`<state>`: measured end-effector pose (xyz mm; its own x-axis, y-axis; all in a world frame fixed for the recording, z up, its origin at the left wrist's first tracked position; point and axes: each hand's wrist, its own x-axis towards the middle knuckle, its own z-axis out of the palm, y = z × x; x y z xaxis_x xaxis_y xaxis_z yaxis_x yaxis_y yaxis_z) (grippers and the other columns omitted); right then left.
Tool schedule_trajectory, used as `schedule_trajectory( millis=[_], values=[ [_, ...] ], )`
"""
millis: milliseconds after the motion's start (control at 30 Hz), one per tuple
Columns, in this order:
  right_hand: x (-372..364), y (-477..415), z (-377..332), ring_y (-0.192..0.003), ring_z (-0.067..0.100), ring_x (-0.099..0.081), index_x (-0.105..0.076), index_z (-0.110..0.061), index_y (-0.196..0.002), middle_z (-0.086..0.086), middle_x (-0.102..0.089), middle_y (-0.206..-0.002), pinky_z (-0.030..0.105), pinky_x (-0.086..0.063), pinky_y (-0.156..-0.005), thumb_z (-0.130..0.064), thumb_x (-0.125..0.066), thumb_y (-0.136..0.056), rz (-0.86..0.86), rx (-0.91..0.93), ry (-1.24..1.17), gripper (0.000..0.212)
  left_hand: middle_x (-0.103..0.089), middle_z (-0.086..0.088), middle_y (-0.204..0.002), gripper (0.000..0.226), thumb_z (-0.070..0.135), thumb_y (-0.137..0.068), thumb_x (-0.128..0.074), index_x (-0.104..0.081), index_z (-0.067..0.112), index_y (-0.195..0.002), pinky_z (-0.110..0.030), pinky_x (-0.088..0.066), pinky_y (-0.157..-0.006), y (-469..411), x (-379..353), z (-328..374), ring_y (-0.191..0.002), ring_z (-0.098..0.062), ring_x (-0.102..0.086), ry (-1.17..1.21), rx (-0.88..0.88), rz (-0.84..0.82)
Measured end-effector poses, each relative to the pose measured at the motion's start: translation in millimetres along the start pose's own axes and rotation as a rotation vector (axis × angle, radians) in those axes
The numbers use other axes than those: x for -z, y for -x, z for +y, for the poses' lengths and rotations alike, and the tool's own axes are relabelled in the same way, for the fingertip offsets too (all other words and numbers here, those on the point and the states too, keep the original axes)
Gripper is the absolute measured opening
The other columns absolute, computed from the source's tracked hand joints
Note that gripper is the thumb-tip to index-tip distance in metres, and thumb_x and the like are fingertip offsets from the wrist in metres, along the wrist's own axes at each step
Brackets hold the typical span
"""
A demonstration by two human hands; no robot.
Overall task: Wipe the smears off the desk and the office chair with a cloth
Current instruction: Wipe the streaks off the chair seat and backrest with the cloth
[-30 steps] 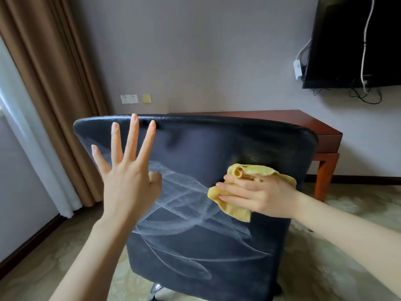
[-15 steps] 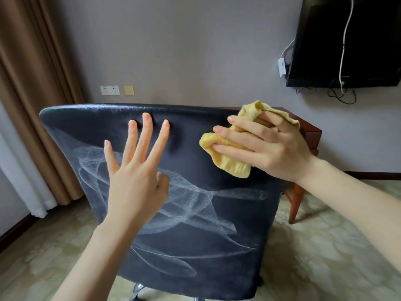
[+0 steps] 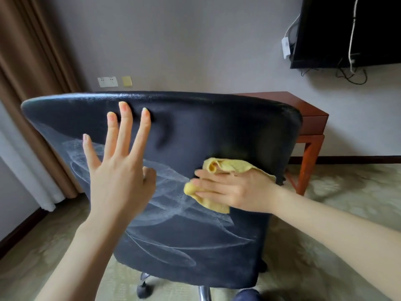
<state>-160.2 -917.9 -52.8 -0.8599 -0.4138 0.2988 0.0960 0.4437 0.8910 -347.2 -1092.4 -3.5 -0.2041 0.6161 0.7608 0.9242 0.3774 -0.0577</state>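
Right hand (image 3: 238,190) has swept cloth (image 3: 230,167) down chair back (image 3: 195,131); fingers flat.

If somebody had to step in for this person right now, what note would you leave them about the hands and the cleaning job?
Left hand: open, fingers spread, fingertips on the chair back near its top edge.
Right hand: flat, pressing the yellow cloth against the chair back, right of centre.
Done: the upper right of the chair back looks free of marks.
Left: white smears run across its middle and lower left. The desk stands behind the chair by the wall; whether it has smears cannot be told from here.
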Motion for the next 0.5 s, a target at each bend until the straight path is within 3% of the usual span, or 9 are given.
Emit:
schedule_trajectory(
  millis=[67, 167, 267, 333, 433, 500],
  values=[
    [4.1, 21.6, -3.0, -0.128, 0.014, -0.049, -0.058, -0.026, -0.130, -0.008, -0.052, -0.137, 0.034, -0.023, -0.111, -0.012, -0.055, -0.090, -0.078, 0.099, 0.016, 0.043, -0.007, -0.011, -0.159, 0.108, 0.004, -0.065, -0.071, -0.009, 0.021, -0.152, -0.069, -0.014, -0.105, 0.1, 2.0, 0.7, -0.145, -0.033, -0.012, -0.021, -0.005, -0.015],
    [13.6, 49.6, 7.5, -0.125, 0.012, -0.051, -0.060, -0.027, -0.127, -0.008, -0.055, -0.134, 0.029, -0.038, -0.099, -0.012, -0.064, -0.080, -0.154, 0.113, -0.064, 0.050, -0.009, -0.013, -0.159, 0.107, 0.005, -0.066, -0.071, -0.009, 0.020, -0.152, -0.069, -0.015, -0.106, 0.8, 2.9, 4.5, -0.145, -0.034, -0.013, -0.017, -0.002, -0.024],
    [26.0, 68.7, 33.0, -0.124, 0.013, -0.052, -0.063, -0.023, -0.125, -0.003, -0.057, -0.134, 0.021, -0.051, -0.081, -0.001, -0.041, -0.095, -0.138, 0.034, -0.152, 0.043, -0.010, -0.014, -0.158, 0.107, 0.006, -0.065, -0.072, -0.011, 0.019, -0.152, -0.069, -0.016, -0.105, 0.1, 1.8, 10.5, -0.144, -0.037, -0.014, -0.007, 0.002, -0.024],
    [36.2, 76.9, 53.7, -0.125, 0.014, -0.051, -0.063, -0.020, -0.125, 0.000, -0.056, -0.134, 0.027, -0.048, -0.090, 0.002, -0.039, -0.097, -0.096, -0.006, -0.120, 0.043, -0.009, -0.014, -0.159, 0.108, 0.006, -0.065, -0.073, -0.011, 0.020, -0.152, -0.069, -0.016, -0.105, -0.4, 1.5, 14.6, -0.145, -0.037, -0.012, 0.014, 0.011, -0.026],
    [49.0, 73.4, 87.0, -0.127, 0.015, -0.049, -0.060, -0.019, -0.128, 0.001, -0.053, -0.136, 0.035, -0.050, -0.097, -0.002, -0.060, -0.091, -0.012, -0.057, -0.064, 0.041, -0.008, -0.012, -0.160, 0.108, 0.007, -0.067, -0.074, -0.010, 0.021, -0.152, -0.070, -0.015, -0.105, -0.5, 1.4, 18.4, -0.146, -0.035, -0.010, 0.040, 0.024, -0.034],
    [56.1, 66.7, 106.1, -0.127, 0.017, -0.049, -0.059, -0.020, -0.129, 0.001, -0.053, -0.136, 0.039, -0.045, -0.100, -0.004, -0.063, -0.090, 0.062, -0.065, -0.003, 0.042, -0.007, -0.011, -0.160, 0.108, 0.007, -0.067, -0.075, -0.010, 0.022, -0.152, -0.069, -0.014, -0.105, -0.6, 1.3, 20.0, -0.146, -0.035, -0.009, 0.052, 0.022, -0.035]
  ],
)
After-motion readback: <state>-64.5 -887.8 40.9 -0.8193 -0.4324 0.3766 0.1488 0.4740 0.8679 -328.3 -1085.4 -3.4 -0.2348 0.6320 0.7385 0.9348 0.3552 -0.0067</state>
